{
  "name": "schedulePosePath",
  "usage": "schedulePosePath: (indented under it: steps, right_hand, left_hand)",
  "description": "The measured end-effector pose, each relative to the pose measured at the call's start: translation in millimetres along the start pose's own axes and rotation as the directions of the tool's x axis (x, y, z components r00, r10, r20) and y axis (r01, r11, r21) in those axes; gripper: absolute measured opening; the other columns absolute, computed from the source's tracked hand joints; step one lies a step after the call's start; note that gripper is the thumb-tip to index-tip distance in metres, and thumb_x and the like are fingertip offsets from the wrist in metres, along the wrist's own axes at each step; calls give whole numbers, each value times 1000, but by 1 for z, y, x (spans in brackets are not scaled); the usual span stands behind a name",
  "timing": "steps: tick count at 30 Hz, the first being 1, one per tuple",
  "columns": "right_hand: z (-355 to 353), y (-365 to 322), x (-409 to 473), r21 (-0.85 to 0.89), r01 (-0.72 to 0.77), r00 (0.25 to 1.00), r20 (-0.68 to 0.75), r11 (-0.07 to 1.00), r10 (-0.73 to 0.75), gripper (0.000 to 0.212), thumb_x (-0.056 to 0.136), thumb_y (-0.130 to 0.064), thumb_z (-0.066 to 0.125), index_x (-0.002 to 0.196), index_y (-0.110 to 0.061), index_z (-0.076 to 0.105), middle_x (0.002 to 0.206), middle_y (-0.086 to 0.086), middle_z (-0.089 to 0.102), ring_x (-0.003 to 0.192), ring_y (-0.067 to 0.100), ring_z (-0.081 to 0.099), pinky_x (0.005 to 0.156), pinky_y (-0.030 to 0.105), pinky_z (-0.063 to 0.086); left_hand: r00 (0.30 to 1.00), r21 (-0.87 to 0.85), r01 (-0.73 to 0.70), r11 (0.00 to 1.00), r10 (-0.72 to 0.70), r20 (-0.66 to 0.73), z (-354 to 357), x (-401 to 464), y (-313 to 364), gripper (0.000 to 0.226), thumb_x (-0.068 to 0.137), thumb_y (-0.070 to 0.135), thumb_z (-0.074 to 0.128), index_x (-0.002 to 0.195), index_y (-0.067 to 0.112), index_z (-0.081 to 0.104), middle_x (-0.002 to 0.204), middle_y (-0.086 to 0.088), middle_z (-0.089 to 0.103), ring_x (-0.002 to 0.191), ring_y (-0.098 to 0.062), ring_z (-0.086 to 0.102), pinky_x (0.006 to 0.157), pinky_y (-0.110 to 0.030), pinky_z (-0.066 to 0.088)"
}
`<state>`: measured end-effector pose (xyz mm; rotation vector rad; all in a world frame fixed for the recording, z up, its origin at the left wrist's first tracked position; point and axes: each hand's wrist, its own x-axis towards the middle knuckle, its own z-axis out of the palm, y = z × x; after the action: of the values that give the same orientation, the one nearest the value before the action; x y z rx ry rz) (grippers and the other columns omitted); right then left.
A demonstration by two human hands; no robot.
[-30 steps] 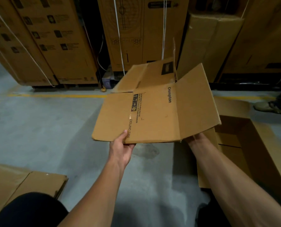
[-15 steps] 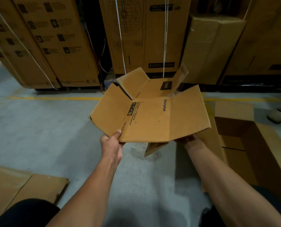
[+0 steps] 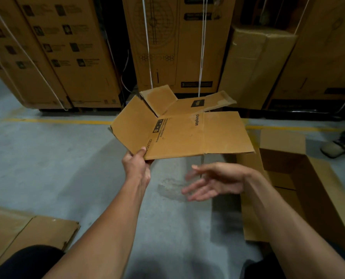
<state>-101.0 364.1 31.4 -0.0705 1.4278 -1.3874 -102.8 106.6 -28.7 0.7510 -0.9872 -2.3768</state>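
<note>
Head view: the flattened carton is held above the floor by the left hand alone, with the thumb pinched over its near left corner. The right hand, under the carton's right edge half a second ago, is now seen below it, blurred, fingers spread and holding nothing. The far flaps are splayed wider than before. Bare floor is noted left of the carton; an open box lies just right of it, and flat cardboard at lower left.
</note>
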Motion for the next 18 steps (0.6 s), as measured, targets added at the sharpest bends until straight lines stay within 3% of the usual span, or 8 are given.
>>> schedulePosePath:
  steps: [1,3,6,8,9,12,15,18]
  right_hand:
    - [4,6,9,211,52,997,42,976,-62,75,103,-41,65,162,-15,27,156,30,48,129,51,61,107,52,55]
    - [20,13,37,463,229,973,-139,856,-185,101,93,-54,73,168,-32,9,169,26,24,135,56,53,116,63,42]
    - [43,13,77,533,650,726,-647,542,-234,80,93,-53,72,159,-26,37,160,18,43,133,45,56,115,66,41]
    - [34,2,91,603,751,653,-739,269,-168,56,98,-31,72,147,-18,49,139,18,62,122,38,64,105,59,53]
    - [26,-5,96,601,772,632,-759,206,-153,48,101,-17,68,145,-14,50,132,19,66,116,36,67,97,53,58]
    - [21,-23,106,530,787,592,-793,316,-143,46,99,9,58,142,-6,52,128,19,67,109,32,69,84,43,62]
    - [36,-31,131,458,739,603,-776,494,-183,42,99,12,56,140,2,55,130,19,68,108,29,69,94,42,59]
    - [64,-45,157,401,747,580,-784,531,-223,45,96,15,58,140,4,55,129,18,69,94,23,69,101,45,55]
  left_hand:
    - [1000,-2,-3,1000,3,-1,1,1,0,26,102,-12,57,113,10,67,114,-14,74,103,-31,73,83,-47,64]
    - [1000,-6,3,1000,-3,10,3,3,-2,26,102,-10,57,113,11,67,115,-15,75,105,-32,74,82,-46,64]
    - [1000,-9,8,1000,-8,17,3,1,-5,28,103,-9,58,117,13,67,117,-14,75,105,-30,75,74,-41,65]
    - [1000,-19,9,1000,-8,20,-1,2,-5,29,103,-9,57,122,10,66,116,-13,76,103,-29,75,70,-39,65]
    - [1000,-17,6,1000,-5,30,-3,3,-2,30,103,-9,56,124,9,65,115,-13,76,102,-28,75,70,-38,65]
    - [1000,-7,-7,1000,7,29,-16,11,11,30,103,-9,56,127,8,65,118,-14,77,107,-30,75,79,-42,66]
    - [999,-9,-36,999,36,2,-34,18,33,28,103,-9,56,121,10,67,119,-16,76,109,-32,75,87,-48,64]
    - [996,-32,-90,995,89,-27,-55,28,64,29,103,-10,56,118,11,67,118,-15,77,108,-31,75,81,-45,65]
